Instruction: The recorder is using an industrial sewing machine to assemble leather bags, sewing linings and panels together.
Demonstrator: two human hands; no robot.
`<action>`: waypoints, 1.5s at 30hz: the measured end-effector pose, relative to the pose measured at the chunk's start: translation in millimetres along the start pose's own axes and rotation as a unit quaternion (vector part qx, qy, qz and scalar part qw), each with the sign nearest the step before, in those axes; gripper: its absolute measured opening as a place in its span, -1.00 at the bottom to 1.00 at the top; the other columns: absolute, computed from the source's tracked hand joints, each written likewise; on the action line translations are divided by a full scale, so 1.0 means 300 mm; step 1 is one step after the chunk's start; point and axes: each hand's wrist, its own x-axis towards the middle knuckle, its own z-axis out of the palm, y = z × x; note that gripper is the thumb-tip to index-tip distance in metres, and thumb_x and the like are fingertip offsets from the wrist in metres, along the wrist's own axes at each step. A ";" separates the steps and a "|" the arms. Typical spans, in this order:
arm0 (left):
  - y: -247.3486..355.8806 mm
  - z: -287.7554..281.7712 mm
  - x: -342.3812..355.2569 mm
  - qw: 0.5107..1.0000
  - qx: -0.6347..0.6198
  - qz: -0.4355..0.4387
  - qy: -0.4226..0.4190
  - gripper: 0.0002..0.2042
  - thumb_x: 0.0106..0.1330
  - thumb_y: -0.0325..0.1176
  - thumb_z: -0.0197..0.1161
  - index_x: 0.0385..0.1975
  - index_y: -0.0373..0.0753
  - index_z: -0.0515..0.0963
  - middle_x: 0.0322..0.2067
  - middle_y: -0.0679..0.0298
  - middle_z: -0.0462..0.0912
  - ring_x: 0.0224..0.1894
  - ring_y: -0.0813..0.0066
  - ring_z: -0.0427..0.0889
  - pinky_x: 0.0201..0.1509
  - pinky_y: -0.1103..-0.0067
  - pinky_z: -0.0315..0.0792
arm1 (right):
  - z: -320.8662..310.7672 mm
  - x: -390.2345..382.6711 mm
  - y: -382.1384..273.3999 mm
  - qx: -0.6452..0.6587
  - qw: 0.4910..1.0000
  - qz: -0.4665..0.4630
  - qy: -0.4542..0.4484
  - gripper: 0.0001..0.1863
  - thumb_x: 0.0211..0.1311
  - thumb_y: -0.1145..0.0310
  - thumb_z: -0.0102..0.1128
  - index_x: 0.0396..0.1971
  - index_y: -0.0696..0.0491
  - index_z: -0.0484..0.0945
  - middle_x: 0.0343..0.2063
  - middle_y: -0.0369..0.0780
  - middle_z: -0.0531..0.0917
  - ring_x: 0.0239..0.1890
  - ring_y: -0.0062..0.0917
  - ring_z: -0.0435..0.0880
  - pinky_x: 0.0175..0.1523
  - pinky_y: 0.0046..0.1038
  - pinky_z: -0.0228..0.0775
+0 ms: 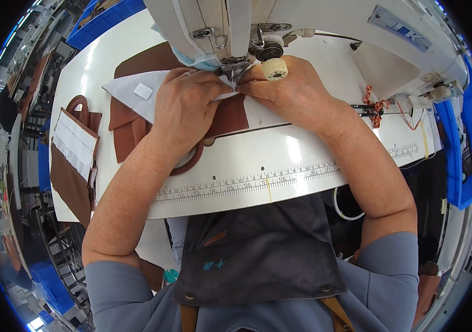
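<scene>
Both my hands are close together at the needle area of a white sewing machine (324,27). My left hand (186,105) is closed, its fingertips pinching the edge of a white lining piece (128,91) beside the presser foot (236,67). Brown leather pieces (131,133) lie under the lining, and a rounded brown strap (192,160) shows below my left wrist. Against the foot's right side, my right hand (288,88) has its thumb and fingers pressed together at the same edge. What they grip there is too small to make out.
On the table's left lies a stack of brown and white pieces (75,144) with a looped handle. A printed ruler scale (247,185) runs along the front edge. Orange thread (377,108) hangs at the right. Blue bins (463,166) stand beyond the table.
</scene>
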 end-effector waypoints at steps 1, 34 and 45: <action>-0.007 0.003 0.004 1.000 -0.001 0.001 0.000 -0.80 0.07 -0.56 0.33 -0.33 -0.17 0.77 -0.31 0.30 0.76 -0.20 0.28 0.71 0.13 0.36 0.48 | 0.000 0.000 -0.001 -0.001 1.000 0.001 0.000 -0.86 0.09 0.35 0.26 -0.36 -0.06 0.75 -0.47 -0.34 0.65 -0.31 -0.41 0.69 -0.23 -0.32 0.54; -0.050 0.023 0.020 0.999 -0.035 -0.028 0.015 -0.89 0.16 -0.43 0.39 -0.35 -0.12 0.79 -0.42 0.25 0.78 -0.30 0.26 0.71 0.07 0.41 0.46 | -0.053 0.014 0.035 0.460 0.841 0.259 0.117 -0.53 0.61 0.07 -0.04 -0.20 0.17 0.68 -0.41 -0.28 0.73 -0.43 -0.64 0.50 -0.19 -0.58 0.45; -0.003 0.013 0.017 0.999 -0.028 -0.025 0.024 -0.91 0.20 -0.42 0.36 -0.35 -0.18 0.78 -0.34 0.23 0.78 -0.24 0.22 0.72 -0.01 0.34 0.49 | -0.074 0.000 0.028 0.360 0.883 0.296 0.053 -0.23 0.54 -0.30 -0.24 -0.24 0.13 0.70 -0.49 -0.30 0.70 -0.45 -0.59 0.53 -0.22 -0.49 0.43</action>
